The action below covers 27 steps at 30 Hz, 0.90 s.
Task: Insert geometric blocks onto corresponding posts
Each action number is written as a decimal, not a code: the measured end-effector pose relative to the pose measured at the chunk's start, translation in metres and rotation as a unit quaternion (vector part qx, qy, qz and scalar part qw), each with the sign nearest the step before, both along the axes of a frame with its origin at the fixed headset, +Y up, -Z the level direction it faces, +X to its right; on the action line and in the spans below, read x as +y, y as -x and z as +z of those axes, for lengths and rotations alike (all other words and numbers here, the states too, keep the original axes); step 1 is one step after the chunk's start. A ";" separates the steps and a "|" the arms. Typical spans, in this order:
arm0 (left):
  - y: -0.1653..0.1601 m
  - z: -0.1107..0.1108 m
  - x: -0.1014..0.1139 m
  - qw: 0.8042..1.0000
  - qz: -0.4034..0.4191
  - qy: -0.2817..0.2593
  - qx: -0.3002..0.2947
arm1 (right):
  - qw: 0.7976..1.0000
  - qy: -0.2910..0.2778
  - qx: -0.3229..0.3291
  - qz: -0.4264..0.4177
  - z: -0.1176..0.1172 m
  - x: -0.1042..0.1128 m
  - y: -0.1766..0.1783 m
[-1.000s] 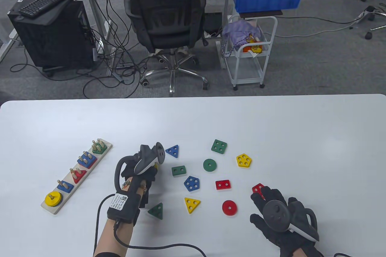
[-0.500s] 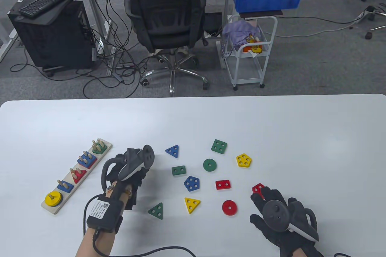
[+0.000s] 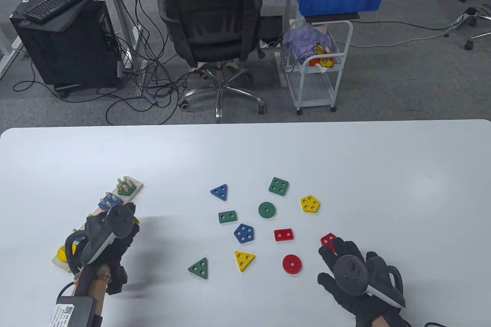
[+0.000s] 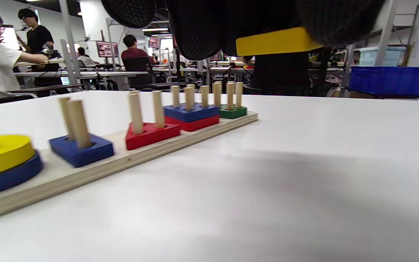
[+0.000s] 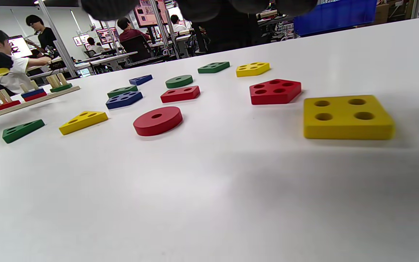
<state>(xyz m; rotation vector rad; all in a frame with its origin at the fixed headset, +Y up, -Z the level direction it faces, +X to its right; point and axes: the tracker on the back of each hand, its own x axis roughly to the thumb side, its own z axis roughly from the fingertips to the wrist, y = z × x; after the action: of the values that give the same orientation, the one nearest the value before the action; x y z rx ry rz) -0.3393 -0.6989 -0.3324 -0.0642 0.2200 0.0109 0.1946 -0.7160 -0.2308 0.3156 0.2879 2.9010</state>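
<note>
Since a second ago, left hand (image 3: 111, 242) swung from beside the loose blocks to over the post board (image 4: 180, 143), fingers (image 4: 198, 29) gripping a yellow block (image 4: 276, 40) held above the table, beside the posts, not yet on any. Right hand (image 3: 358, 277) unchanged, resting flat with fingers spread and nothing held, just beside the red pentagon (image 3: 327, 239). Counted on the board: five stations, with yellow disc on blue disc (image 4: 2, 154), one blue rectangle (image 4: 82, 148), one red triangle (image 4: 151, 134), blue on red at the fourth (image 4: 191, 115), one green piece (image 4: 232, 111). Loose on the table (image 3: 383, 173): three green with holes plus one green triangle (image 3: 198, 268), two blue, three red, two yellow in the table view, and a yellow square (image 5: 346, 116) visible only in the right wrist view.
</note>
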 end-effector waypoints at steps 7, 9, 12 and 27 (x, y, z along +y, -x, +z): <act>0.039 0.010 -0.001 0.999 -0.008 -0.002 0.053 | 1.000 -0.002 -0.003 0.002 0.000 0.000 0.000; 0.048 0.012 -0.001 0.998 -0.008 -0.004 0.067 | 1.000 -0.002 -0.002 0.002 0.000 0.001 0.000; 0.062 0.016 -0.004 0.996 -0.002 -0.005 0.090 | 1.000 -0.001 -0.001 0.002 0.000 0.000 0.000; 0.089 0.018 -0.027 0.987 -0.033 -0.016 0.156 | 1.000 0.008 -0.001 0.003 0.000 -0.001 0.000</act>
<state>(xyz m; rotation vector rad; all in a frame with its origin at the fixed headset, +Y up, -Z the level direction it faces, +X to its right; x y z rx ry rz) -0.4285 -0.7256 -0.3142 -0.0224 0.5357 -0.0409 0.1945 -0.7167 -0.2307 0.3100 0.3122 2.9038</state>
